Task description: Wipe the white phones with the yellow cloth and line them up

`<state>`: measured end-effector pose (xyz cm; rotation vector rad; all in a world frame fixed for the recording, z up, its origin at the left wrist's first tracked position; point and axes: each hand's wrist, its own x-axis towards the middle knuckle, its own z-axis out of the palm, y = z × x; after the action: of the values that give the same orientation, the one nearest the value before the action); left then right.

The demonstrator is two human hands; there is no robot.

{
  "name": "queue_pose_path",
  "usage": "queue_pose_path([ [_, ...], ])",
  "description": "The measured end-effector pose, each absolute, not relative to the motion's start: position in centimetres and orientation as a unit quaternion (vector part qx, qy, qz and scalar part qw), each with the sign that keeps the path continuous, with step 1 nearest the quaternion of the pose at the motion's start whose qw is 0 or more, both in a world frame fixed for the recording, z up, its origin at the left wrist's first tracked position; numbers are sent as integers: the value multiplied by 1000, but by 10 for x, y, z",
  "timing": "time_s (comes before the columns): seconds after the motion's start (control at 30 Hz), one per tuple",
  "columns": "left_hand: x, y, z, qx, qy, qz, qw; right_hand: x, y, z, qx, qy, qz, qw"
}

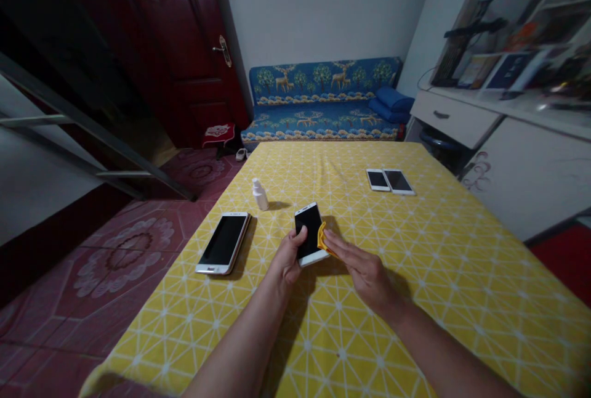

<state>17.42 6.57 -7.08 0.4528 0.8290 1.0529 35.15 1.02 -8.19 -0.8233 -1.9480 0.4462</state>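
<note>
- Grip of the left hand (290, 256) is closed narrowly on the lower edge of a white-framed smartphone (308, 231), with the thumb lying across its black screen
- Grip of the right hand (364, 272) is flatter, its fingers (344, 247) pressing a folded yellow cloth (324, 239) against the phone's right edge
- The held phone sits just below the centre of the frame, between the hands, above the yellow patterned surface (429, 299); whether it touches that surface cannot be told
- Left of the hands, a second smartphone (224, 243) lies screen up, and a white spray bottle (260, 194) stands upright near its top end
- Toward the far edge, right of centre, a small phone (378, 180) and a larger phone (398, 181) lie side by side, well apart from both hands
- No hand touches these three phones, and the pictures cannot show how clean any screen is
- At the top of the frame stands a blue deer-patterned sofa (323, 99)
</note>
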Motion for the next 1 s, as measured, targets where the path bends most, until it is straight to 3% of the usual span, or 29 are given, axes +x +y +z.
queue_pose_path([
  [0.17, 173, 68, -68, 183, 385, 492, 759, 350, 6, -80, -308, -811, 165, 469],
  [0.37, 173, 70, -72, 188, 383, 591, 684, 354, 7, -82, -340, -808, 167, 452],
  [0.63, 171, 70, -63, 190, 351, 635, 661, 363, 5, -75, -408, -830, 212, 315],
  [1.0, 208, 48, -68, 304, 285, 591, 691, 353, 10, -78, -503, -633, 345, 476],
])
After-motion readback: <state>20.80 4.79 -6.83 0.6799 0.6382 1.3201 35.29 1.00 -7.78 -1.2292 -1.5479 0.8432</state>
